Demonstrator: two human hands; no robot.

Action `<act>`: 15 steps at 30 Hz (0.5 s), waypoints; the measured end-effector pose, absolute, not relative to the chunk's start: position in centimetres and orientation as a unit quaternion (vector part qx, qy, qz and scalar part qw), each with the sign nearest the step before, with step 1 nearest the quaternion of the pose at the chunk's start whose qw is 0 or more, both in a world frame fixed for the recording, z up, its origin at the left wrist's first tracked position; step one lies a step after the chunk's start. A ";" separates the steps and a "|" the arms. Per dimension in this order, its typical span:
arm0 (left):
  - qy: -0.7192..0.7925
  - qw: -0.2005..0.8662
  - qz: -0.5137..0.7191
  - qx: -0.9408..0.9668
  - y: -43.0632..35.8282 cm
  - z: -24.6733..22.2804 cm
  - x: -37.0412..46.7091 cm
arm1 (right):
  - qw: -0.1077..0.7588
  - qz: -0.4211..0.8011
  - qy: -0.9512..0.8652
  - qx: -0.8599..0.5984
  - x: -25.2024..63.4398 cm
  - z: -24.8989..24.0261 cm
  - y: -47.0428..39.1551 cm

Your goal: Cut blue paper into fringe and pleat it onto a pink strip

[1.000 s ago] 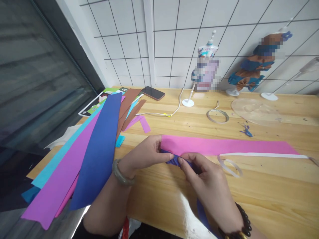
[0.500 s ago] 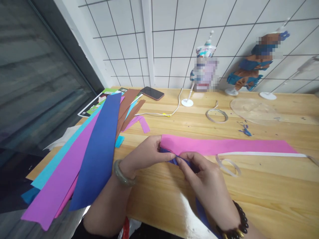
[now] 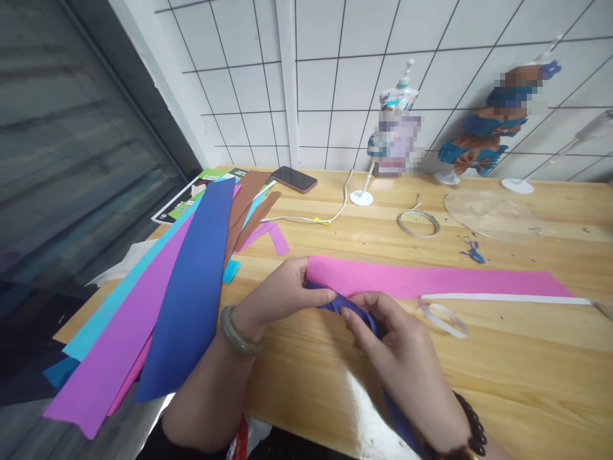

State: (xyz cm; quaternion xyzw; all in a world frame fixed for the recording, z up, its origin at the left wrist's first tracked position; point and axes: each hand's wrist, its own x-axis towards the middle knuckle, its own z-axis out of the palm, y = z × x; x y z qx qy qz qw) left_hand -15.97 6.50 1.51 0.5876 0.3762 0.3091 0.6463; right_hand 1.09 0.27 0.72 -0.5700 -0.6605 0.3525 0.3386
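My left hand pinches the gathered end of a dark blue strip, which looks like crepe paper or thin cloth. Its thumb lies along the folds, and its fingers are mostly hidden behind. My right hand grips the same strip a little to the right, between thumb and fingers. The rest of the blue strip passes under that hand and hangs toward the table's front edge. Just behind both hands a long pink strip lies flat on the table. A narrow white tape runs along its near edge and curls into a loop.
Blue, purple, light blue and brown strips overlap at the left, jutting past the table edge. A phone, a white cord, a coil of tape and blue scraps lie behind. Small dress stands line the tiled wall.
My right thumb has moved slightly right, away from my left thumb. More of the folded blue strip shows between my hands. The left hand keeps its pinch.
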 end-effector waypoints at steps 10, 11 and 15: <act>0.374 0.637 0.305 0.602 6.6 1.2 -16.0 | 0.343 0.371 -0.652 -0.566 1.4 1.0 0.2; 0.379 0.631 0.301 0.606 6.6 1.2 -16.0 | 0.341 0.367 -0.655 -0.565 1.4 1.1 0.2; 0.384 0.625 0.297 0.611 6.6 1.5 -16.0 | 0.341 0.363 -0.665 -0.556 1.4 1.3 0.0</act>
